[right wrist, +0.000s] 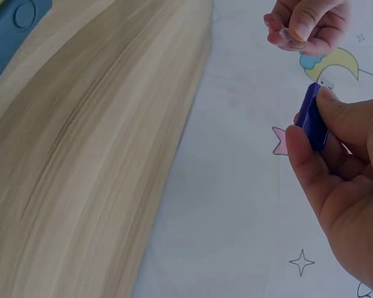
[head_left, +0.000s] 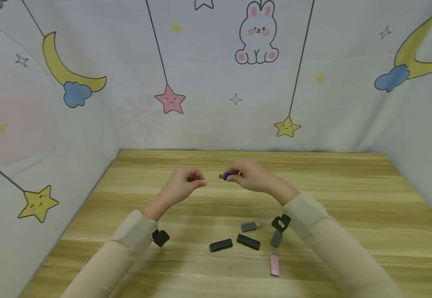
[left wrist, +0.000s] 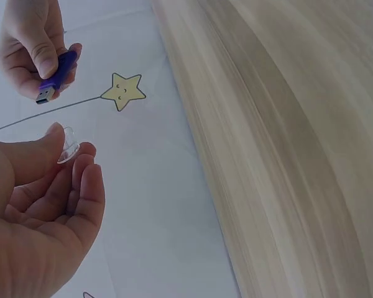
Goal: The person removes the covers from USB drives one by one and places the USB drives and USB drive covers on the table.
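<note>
Between thumb and fingers, my right hand [head_left: 251, 176] holds a purple USB stick [right wrist: 312, 118] above the table. Its bare metal plug [left wrist: 45, 94] points toward my left hand [head_left: 182, 184]. That hand pinches a small clear plastic cap [left wrist: 68, 146], seen best in the left wrist view and hardly visible in the head view. A short gap separates cap and plug. Both hands are raised over the far half of the table.
Nearer on the wooden table [head_left: 350, 198] lie two black USB sticks [head_left: 221, 245], a grey USB stick [head_left: 251, 226], another grey stick [head_left: 276, 239] partly beneath the right wrist camera [head_left: 281, 222], and a pink USB stick [head_left: 274, 264]. A patterned cloth [head_left: 208, 128] hangs behind.
</note>
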The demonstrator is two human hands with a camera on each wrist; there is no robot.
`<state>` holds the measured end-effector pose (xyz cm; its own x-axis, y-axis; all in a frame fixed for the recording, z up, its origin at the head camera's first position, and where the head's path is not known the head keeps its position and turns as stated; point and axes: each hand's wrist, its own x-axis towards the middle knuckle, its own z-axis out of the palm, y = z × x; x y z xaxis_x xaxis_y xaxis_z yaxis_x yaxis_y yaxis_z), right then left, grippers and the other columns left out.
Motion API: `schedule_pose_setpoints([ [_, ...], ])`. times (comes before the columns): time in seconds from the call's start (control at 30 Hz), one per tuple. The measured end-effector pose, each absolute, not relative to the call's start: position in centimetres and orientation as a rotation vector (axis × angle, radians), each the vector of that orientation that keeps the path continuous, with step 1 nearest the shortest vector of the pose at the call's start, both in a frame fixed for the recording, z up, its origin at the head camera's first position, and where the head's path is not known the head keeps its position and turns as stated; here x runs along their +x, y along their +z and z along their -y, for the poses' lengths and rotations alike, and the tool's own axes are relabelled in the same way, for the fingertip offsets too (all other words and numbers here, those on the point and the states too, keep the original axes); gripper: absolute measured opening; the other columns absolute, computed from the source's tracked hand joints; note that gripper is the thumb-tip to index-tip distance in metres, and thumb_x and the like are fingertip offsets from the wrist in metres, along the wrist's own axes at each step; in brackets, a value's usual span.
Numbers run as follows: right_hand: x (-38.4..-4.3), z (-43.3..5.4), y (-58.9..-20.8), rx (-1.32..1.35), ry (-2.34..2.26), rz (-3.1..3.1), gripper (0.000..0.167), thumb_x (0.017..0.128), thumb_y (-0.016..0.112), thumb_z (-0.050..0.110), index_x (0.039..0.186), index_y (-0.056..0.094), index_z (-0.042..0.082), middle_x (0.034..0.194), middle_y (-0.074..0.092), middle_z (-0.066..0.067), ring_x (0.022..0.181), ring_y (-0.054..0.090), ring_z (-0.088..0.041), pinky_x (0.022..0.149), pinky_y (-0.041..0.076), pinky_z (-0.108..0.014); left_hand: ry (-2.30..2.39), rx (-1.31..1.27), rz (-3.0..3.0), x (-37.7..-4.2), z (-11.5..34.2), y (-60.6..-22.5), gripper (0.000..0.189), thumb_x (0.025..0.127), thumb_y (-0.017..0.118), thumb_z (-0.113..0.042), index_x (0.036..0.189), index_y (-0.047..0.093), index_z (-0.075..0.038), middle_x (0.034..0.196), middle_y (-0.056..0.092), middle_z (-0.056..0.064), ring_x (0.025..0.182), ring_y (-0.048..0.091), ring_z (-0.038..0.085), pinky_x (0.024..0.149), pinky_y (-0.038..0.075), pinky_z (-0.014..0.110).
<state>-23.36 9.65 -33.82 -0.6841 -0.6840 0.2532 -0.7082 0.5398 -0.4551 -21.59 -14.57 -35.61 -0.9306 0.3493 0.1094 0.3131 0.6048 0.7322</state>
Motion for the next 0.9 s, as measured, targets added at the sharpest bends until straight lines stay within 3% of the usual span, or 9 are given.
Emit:
schedule_pose_setpoints([
  [0.33, -25.5, -8.0, -34.1, 1.059, 0.911, 2.828, 0.020, 0.096, 0.059, 0.010, 0.109, 0.069, -0.001, 0.100, 0.070, -0.010, 0.092, 0.065, -0.021, 0.082, 0.054, -0.035, 1.322, 0.411, -2.793, -23.6, 15.6, -36.1, 0.015, 0.093, 0.066, -0.021, 0.098, 0.070, -0.007, 0.096, 0.067, 0.009, 0.085, 0.060, 0.025, 0.073, 0.049, 0.035],
  [0.63, -27.6, -5.1, -35.2, 0.906, 1.084, 2.907, 0.027, 0.098, 0.056, 0.013, 0.120, 0.064, 0.000, 0.107, 0.069, -0.011, 0.093, 0.065, -0.019, 0.080, 0.053, -0.032, 1.331, 0.299, -2.799, -25.8, 16.6, -37.4, 0.019, 0.093, 0.066, -0.023, 0.100, 0.068, -0.005, 0.100, 0.066, 0.011, 0.089, 0.060, 0.025, 0.075, 0.050, 0.036],
  [0.9, -28.9, -3.3, -36.8, 0.794, 1.206, 2.914, 0.025, 0.098, 0.056, 0.012, 0.118, 0.064, -0.001, 0.107, 0.068, -0.015, 0.094, 0.065, -0.024, 0.077, 0.054, -0.030, 1.322, 0.294, -2.816, -27.0, 17.0, -38.4, 0.015, 0.093, 0.066, -0.019, 0.096, 0.067, -0.004, 0.098, 0.066, 0.012, 0.089, 0.060, 0.025, 0.074, 0.050, 0.036],
])
